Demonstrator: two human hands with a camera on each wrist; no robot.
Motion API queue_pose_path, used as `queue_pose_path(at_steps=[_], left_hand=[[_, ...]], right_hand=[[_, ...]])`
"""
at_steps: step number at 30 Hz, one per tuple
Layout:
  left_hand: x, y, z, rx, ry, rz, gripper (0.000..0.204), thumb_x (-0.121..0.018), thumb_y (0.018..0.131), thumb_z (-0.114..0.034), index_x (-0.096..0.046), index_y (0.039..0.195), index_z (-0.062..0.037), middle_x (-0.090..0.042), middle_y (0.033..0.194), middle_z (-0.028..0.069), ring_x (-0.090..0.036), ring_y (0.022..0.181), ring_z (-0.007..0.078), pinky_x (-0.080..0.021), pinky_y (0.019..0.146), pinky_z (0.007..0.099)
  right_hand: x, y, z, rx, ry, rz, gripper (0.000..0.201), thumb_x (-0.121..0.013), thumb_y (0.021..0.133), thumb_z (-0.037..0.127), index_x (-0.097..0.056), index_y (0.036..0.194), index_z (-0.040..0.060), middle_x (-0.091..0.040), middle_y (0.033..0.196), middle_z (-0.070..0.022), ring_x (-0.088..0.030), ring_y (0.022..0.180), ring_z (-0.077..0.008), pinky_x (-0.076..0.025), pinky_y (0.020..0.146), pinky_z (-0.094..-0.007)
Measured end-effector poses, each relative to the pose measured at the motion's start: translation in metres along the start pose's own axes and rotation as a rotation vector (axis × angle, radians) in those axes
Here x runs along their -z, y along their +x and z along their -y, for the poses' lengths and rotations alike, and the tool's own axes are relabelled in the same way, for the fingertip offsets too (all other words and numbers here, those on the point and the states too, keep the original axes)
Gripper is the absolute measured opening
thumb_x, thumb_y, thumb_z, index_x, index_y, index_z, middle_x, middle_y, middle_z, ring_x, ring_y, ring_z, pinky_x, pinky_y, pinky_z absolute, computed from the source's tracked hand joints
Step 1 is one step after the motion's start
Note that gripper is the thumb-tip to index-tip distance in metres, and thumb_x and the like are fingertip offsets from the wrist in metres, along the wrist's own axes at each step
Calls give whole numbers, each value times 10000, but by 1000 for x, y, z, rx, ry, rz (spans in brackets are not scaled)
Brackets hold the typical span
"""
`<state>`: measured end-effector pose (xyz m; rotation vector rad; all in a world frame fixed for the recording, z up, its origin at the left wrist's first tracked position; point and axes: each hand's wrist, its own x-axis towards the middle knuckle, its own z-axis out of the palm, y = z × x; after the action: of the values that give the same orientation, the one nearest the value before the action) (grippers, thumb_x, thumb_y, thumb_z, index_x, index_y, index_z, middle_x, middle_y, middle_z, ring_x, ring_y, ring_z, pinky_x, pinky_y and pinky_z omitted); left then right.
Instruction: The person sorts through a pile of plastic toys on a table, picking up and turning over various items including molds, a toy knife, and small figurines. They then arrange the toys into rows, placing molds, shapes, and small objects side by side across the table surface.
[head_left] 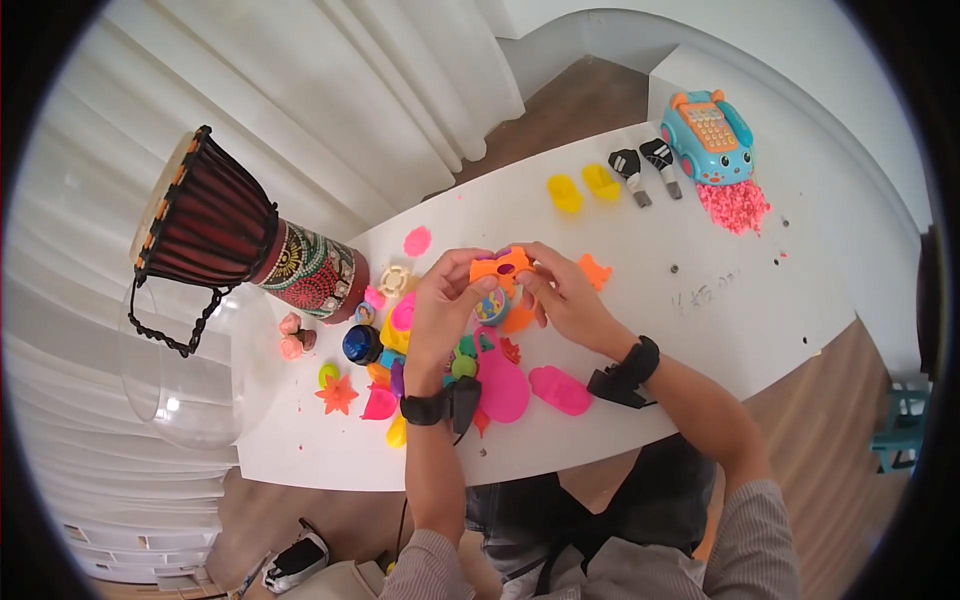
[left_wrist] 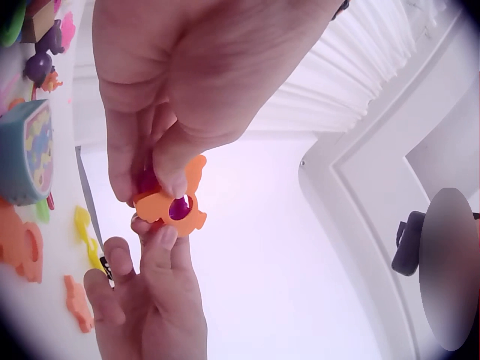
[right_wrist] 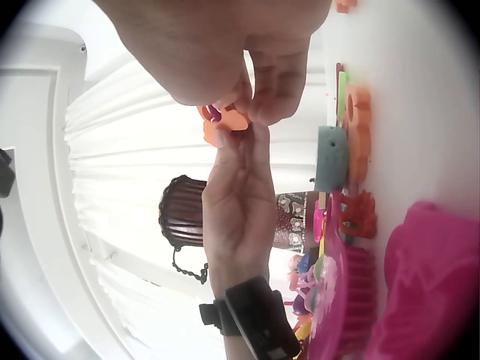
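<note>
Both hands are raised over the table, meeting at a flat orange toy shape (head_left: 490, 268) with a round hole. My left hand (head_left: 443, 300) pinches its left side between thumb and fingers. On the other side, my right hand (head_left: 575, 308) grips the edge with thumb and fingertips. Something purple (left_wrist: 180, 208) shows through the hole and behind the orange shape; its full form is hidden by the fingers. Just below the hands stands a blue round tub (head_left: 491, 308) with a patterned top. Beside it on the table lies another orange shape (head_left: 517, 320).
Pink trays (head_left: 503, 385), a dark blue jar (head_left: 361, 345) and several bright toy pieces crowd the table's left half. A carved drum (head_left: 310, 270) lies at the left. Farther right are yellow pieces (head_left: 565, 194), black-and-white pieces (head_left: 628, 172), a toy telephone (head_left: 712, 140) and pink crumbs (head_left: 735, 207).
</note>
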<state>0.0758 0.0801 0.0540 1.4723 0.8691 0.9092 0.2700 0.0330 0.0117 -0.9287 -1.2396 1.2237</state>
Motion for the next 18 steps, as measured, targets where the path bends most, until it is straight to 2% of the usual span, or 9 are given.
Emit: queue_pose_path(at_steps=[8, 10, 18], left_hand=[[1, 2, 1, 44, 43, -16, 325, -715, 963, -24, -640, 1278, 6, -741, 1162, 84, -692, 1060, 143, -521, 946, 299], [-2, 4, 3, 26, 36, -73, 347, -712, 962, -19, -638, 1299, 16, -741, 1169, 88, -698, 1056, 147, -528, 949, 298], [0, 5, 8, 92, 71, -23, 371, -686, 995, -54, -618, 1349, 32, -742, 1173, 98, -703, 1070, 154, -540, 967, 300]], right_hand=[[0, 3, -6, -7, 45, -4, 342, -562, 1072, 92, -533, 1397, -11, -599, 1016, -60, -595, 767, -91, -513, 518, -238], [2, 3, -6, -6, 2, 7, 343, -563, 1073, 99, -533, 1398, -8, -609, 1042, -63, -595, 769, -91, -509, 520, -238], [1, 4, -2, -52, 46, -35, 348, -568, 1069, 110, -538, 1394, -12, -654, 1109, -78, -598, 770, -87, -499, 524, -240]])
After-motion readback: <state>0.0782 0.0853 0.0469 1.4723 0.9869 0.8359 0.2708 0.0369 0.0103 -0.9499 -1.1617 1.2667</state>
